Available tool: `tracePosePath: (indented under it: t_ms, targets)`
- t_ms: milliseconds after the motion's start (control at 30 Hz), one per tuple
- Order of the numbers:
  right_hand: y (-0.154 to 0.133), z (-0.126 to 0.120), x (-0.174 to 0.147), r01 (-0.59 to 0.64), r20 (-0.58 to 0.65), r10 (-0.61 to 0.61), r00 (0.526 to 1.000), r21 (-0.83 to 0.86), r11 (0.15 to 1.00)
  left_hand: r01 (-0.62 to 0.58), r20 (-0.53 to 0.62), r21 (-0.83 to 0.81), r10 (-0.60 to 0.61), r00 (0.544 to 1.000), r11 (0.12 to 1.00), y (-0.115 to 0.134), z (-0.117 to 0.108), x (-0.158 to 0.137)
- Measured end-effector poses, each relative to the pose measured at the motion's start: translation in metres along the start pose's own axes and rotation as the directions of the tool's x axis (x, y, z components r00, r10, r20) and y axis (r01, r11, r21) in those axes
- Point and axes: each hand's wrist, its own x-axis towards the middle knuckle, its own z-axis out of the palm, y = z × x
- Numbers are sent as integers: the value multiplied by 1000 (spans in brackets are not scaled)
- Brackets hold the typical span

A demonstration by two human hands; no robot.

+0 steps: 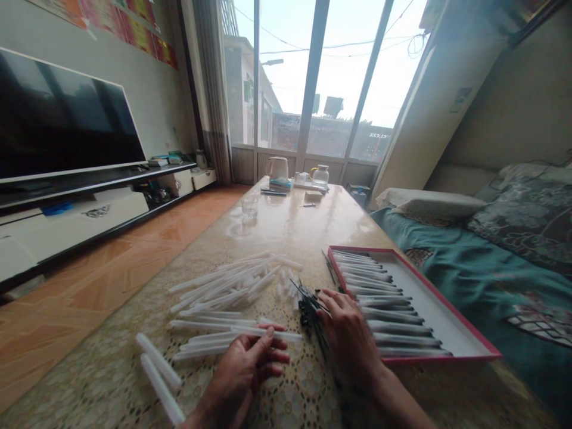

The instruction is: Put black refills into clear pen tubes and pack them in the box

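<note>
My left hand (257,363) is closed on a slim white translucent tube (290,337), thumb on top, the tube pointing right. My right hand (346,328) bends over a bunch of thin black rods (308,292), its fingers closed around the near part of them; how many it grips is hidden. Small black pieces (306,313) lie just left of those fingers. A loose pile of white tubes (227,286) spreads beyond my left hand, and two thicker white tubes (158,381) lie apart at its left. Beside my right hand, a red-rimmed shallow box (447,304) holds a row of filled tubes with dark ends.
The long table (286,238) has a patterned covering. Farther off stand a drinking glass (249,208), a clear pitcher (320,174) and a pale jug (279,169). A sofa (469,268) runs along the right; a TV cabinet (111,214) stands at the left.
</note>
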Motion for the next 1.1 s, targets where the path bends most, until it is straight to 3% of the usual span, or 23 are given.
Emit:
tracePosePath:
  t_ms: [133,300,533,667,833,1100]
  targets:
    - [3,-1,-3,-92,2,92,996,11,996,-1,-17,-2,1,1000,1000,0,0,-1]
    - [4,2,-5,-135,43,140,989,-118,984,-28,-45,-15,27,999,999,0,-3,0]
    - [3,6,-4,-119,-14,118,993,-193,974,-73,-154,-20,69,986,997,5,-4,2]
    - [0,2,-7,-59,-95,53,994,-52,997,-120,-199,-62,106,974,991,9,-3,2]
    - [-16,-8,-20,102,-43,-94,995,256,961,-182,-256,-108,149,955,977,14,-7,4]
    - [-28,-10,-28,178,-39,-175,984,288,941,-170,-229,-98,144,963,981,12,-9,7]
